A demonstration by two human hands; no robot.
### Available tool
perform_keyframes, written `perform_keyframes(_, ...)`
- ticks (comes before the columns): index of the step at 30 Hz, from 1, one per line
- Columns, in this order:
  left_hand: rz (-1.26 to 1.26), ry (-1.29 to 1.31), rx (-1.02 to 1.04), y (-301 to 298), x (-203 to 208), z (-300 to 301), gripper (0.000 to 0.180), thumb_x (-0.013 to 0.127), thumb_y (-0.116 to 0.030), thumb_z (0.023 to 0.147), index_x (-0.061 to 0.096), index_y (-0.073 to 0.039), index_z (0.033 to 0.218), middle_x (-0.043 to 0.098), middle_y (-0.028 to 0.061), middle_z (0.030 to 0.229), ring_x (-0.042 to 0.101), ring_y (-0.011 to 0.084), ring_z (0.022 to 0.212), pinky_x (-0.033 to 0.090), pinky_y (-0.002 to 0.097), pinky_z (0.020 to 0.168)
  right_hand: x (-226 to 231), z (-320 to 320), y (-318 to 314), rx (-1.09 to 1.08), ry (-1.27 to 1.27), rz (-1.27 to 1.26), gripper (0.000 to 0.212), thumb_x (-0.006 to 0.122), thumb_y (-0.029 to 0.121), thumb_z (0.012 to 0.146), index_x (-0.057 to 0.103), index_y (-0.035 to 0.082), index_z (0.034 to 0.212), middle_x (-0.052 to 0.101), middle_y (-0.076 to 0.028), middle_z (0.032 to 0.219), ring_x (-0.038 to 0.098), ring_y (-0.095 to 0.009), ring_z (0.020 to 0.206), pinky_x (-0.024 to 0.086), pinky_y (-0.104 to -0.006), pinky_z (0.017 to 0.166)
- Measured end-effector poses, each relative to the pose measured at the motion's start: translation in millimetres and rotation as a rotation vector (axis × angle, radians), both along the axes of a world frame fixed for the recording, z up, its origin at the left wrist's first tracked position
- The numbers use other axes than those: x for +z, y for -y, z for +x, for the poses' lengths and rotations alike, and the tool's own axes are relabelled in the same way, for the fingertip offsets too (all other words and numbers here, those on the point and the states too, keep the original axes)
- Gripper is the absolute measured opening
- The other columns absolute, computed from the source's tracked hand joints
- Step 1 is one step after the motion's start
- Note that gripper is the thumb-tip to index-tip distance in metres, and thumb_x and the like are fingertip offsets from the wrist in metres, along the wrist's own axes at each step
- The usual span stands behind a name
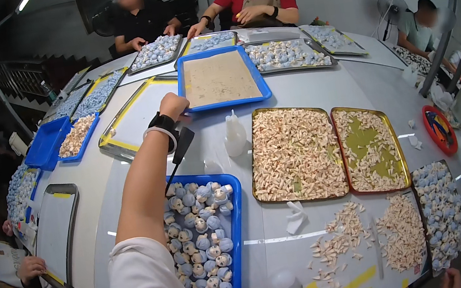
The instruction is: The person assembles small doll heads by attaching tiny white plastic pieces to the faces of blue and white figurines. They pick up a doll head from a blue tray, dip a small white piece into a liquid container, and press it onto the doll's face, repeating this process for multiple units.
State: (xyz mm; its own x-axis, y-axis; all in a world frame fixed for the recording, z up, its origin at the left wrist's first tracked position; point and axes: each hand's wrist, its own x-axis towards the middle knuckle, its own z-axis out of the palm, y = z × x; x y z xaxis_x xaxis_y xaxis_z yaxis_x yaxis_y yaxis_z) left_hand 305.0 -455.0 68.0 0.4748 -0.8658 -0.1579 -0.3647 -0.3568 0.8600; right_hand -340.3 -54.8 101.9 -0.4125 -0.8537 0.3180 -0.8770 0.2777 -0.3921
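Observation:
My left hand (175, 105) is stretched far forward over the table, its fingers closed on the near left corner of a blue tray (261, 82). That tray has a bare, beige, speckled bottom. Below my forearm lies a deeper blue tray (236, 215) full of small doll heads (205, 247) with pale blue hair; my arm covers part of it. At the lower right edge only a bit of a hand (451, 279) shows, probably my right hand, beside a dark tray of blue-haired heads (441, 213). Its fingers are mostly cut off.
Two golden trays (341, 150) hold small pale pieces, with loose piles (401, 231) nearer me. A white squeeze bottle (235, 136) stands mid-table. A yellow-taped tray (115, 139) lies left of my hand. A red basket (440, 130) is at the right. Co-workers (145, 22) sit around the table.

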Motion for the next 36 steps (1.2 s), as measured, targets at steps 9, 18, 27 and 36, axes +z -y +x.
perform_keyframes(9,-0.573,-0.189,0.009,-51,38,2,0.026,0.044,0.003,0.073,0.039,0.005,0.099,0.046,0.0161,0.092,0.060,0.0293,0.076,0.059,0.0411,0.057,-14,-25,-4,0.048,0.098,-0.041,0.020,0.055,0.014,0.088,0.058,-0.001,0.101,0.060,-0.011,0.086,0.056,-0.019,0.072,0.046,-0.0284,0.069)
perform_keyframes(18,-0.871,-0.096,0.023,-134,122,7,0.018,0.050,-0.004,0.077,0.042,-0.002,0.093,0.044,0.0065,0.079,0.054,0.0167,0.064,0.056,0.0331,0.061,64,7,69,0.360,0.227,-0.261,0.005,0.053,0.003,0.080,0.054,-0.001,0.083,0.051,-0.005,0.079,0.047,-0.009,0.068,0.036,-0.0221,0.061)
perform_keyframes(27,-0.816,-0.197,-0.136,-279,185,-78,0.012,0.048,-0.008,0.083,0.046,-0.003,0.094,0.049,0.0054,0.085,0.054,0.0100,0.079,0.051,0.0237,0.071,141,182,153,1.227,0.093,-0.504,0.013,0.062,0.006,0.074,0.058,0.002,0.086,0.057,-0.005,0.085,0.051,-0.014,0.076,0.040,-0.0252,0.066)
perform_keyframes(36,-0.666,-0.281,-0.182,-333,153,-159,0.020,0.049,-0.008,0.083,0.047,-0.001,0.102,0.055,0.0046,0.086,0.057,0.0069,0.069,0.052,0.0196,0.057,114,189,111,1.347,-0.391,-0.369,0.011,0.064,0.003,0.070,0.063,0.007,0.081,0.059,-0.002,0.084,0.052,-0.018,0.088,0.032,-0.0325,0.082)
